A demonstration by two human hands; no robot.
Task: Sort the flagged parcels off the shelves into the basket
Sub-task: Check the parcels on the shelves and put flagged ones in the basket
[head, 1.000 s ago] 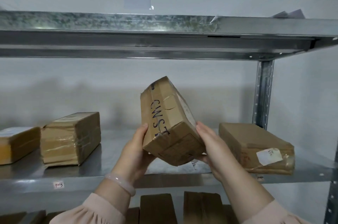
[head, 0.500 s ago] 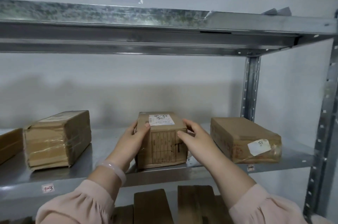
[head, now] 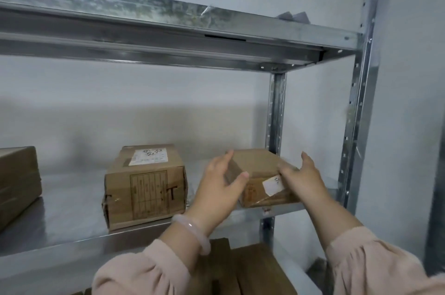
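A flat brown parcel (head: 257, 162) with a small white sticker lies at the right end of the metal shelf (head: 72, 220). My left hand (head: 222, 184) rests against its left corner with fingers spread. My right hand (head: 302, 179) touches its right side, fingers apart; neither hand has closed on it. To its left stands a taller cardboard parcel (head: 145, 186) with a white label on top, sitting free on the shelf. No basket is in view.
Another taped parcel (head: 16, 181) sits at the left edge of the shelf. An upper shelf (head: 168, 36) hangs overhead. Steel uprights (head: 358, 102) bound the right end. More brown boxes (head: 252, 270) lie on the level below.
The labelled parcel, held tilted a second ago, was set down on the shelf and released. Both hands have moved right onto the flat parcel, and the view has turned right.
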